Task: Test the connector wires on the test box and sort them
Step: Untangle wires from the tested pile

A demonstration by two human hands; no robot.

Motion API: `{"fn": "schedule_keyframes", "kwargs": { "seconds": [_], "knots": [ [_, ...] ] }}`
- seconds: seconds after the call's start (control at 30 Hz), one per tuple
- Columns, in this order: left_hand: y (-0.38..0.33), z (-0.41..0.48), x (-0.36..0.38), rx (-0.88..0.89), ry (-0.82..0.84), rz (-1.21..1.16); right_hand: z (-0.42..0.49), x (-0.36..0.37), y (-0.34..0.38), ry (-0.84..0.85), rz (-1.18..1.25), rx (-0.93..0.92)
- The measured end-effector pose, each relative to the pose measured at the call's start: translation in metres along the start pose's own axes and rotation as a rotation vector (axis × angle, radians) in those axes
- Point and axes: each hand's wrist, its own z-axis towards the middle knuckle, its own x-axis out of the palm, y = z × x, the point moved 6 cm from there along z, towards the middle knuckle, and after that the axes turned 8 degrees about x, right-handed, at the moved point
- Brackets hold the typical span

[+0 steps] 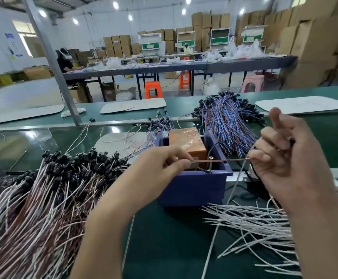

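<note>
One brown wire (218, 160) held taut over the test box (194, 178) — heaps on every side.

On the left lies a big heap of black-capped wires (43, 188), probably untested. Next to it the left hand (164, 160) pinches one end of the brown wire between thumb and fingertips, just above the blue box. The right hand (281, 158) pinches the other end, its remaining fingers loosely curled around what looks like a black connector. Below it is a fan of white wires (254, 228), and behind the box a blue-and-brown bundle (224, 117) — perhaps sorted lots, though I can't tell which. Judging by that left heap, most of the work remains.
</note>
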Motion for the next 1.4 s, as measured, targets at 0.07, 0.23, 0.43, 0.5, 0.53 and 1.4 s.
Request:
{"fn": "schedule_keyframes", "kwargs": {
  "seconds": [0.07,0.23,0.43,0.5,0.53,1.4],
  "knots": [
    [0.005,-0.002,-0.003,-0.018,0.022,0.004,0.0,-0.006,0.003,-0.027,-0.007,0.008],
    [0.004,-0.005,-0.009,-0.006,0.048,-0.019,0.002,-0.014,0.005,-0.023,0.029,0.016],
    [0.009,-0.009,-0.017,-0.063,0.021,0.034,0.004,-0.032,0.007,-0.13,0.193,0.014],
    [0.009,-0.01,-0.017,-0.068,0.034,0.028,0.004,-0.036,0.006,-0.146,0.184,0.03],
    [0.01,-0.01,-0.018,-0.072,0.032,0.023,0.004,-0.036,0.006,-0.141,0.162,0.028],
    [-0.058,-0.006,0.048,0.073,0.348,-0.249,-0.033,0.06,-0.01,0.184,-0.179,-0.238]
  ]
}}
